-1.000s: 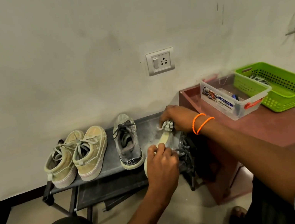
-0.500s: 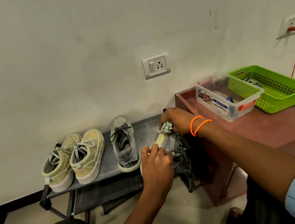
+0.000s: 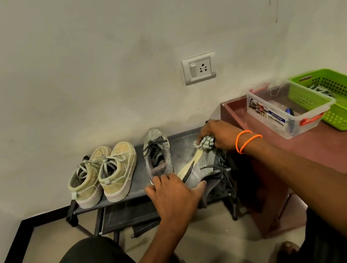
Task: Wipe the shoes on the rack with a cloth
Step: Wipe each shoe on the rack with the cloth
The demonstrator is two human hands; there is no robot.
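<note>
Shoe [image 3: 199,170] tipped on its side on rack [image 3: 178,140] | left hand [image 3: 175,196] grips its heel | right hand [image 3: 219,134] squeezes cloth [image 3: 205,143] against its toe

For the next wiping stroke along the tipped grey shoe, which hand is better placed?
The right hand. It grips the crumpled cloth and presses it on the toe end of the tipped grey shoe. The left hand holds that shoe at its heel end, so it is better kept as the steadying hand.
</note>
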